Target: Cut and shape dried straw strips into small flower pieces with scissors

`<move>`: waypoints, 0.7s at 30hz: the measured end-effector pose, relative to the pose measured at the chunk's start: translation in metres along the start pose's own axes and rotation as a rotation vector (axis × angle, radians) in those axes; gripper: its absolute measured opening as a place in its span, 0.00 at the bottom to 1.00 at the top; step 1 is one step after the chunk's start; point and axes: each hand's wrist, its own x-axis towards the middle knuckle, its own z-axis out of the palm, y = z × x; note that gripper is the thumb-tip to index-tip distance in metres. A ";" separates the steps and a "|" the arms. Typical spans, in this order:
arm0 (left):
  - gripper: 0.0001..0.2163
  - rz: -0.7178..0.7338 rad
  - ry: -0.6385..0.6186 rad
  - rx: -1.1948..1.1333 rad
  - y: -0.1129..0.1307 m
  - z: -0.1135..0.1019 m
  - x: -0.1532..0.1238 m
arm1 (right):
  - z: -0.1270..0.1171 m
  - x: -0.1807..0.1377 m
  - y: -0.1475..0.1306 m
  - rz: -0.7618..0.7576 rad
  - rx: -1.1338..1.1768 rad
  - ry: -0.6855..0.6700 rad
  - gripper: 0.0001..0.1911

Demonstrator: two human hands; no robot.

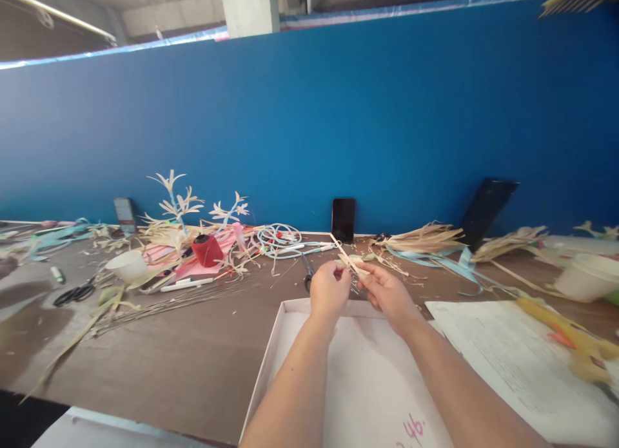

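Both hands meet above the far end of a shallow white box lid [367, 370]. My left hand [330, 291] is closed, its fingertips pinching at a pale, straw-coloured strip [342, 248]. My right hand [384, 293] is closed on the lower part of the same strip, which slants up and left past the fingers. What sits exactly between the left fingertips is hidden. Close behind the left hand lie dark-handled scissors [308, 277]. A black phone [343, 220] stands upright behind the hands against the blue partition.
To the left are a red thread spool [207, 249], straw flowers [178, 206], thin wires [169, 309], black scissors [74, 293] and a white bowl [126, 265]. On the right lie straw bundles [425, 237], printed paper [512, 358], a yellow glue gun [570, 338] and a white cup [583, 277].
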 end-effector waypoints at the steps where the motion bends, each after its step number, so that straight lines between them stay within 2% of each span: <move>1: 0.06 0.030 0.015 0.043 -0.001 0.001 -0.001 | 0.001 -0.001 -0.001 0.011 0.018 -0.005 0.23; 5: 0.06 0.150 0.050 0.203 -0.002 0.002 -0.003 | 0.002 -0.002 -0.004 0.024 0.039 0.002 0.21; 10: 0.06 0.237 0.009 0.266 -0.001 0.002 -0.004 | 0.000 -0.001 -0.004 0.011 0.056 0.029 0.23; 16: 0.07 0.250 -0.029 0.226 -0.002 0.002 -0.004 | -0.001 -0.001 -0.004 0.011 0.062 0.030 0.25; 21: 0.07 0.244 -0.042 0.193 -0.002 0.003 -0.003 | -0.002 0.000 -0.004 0.033 0.090 0.023 0.23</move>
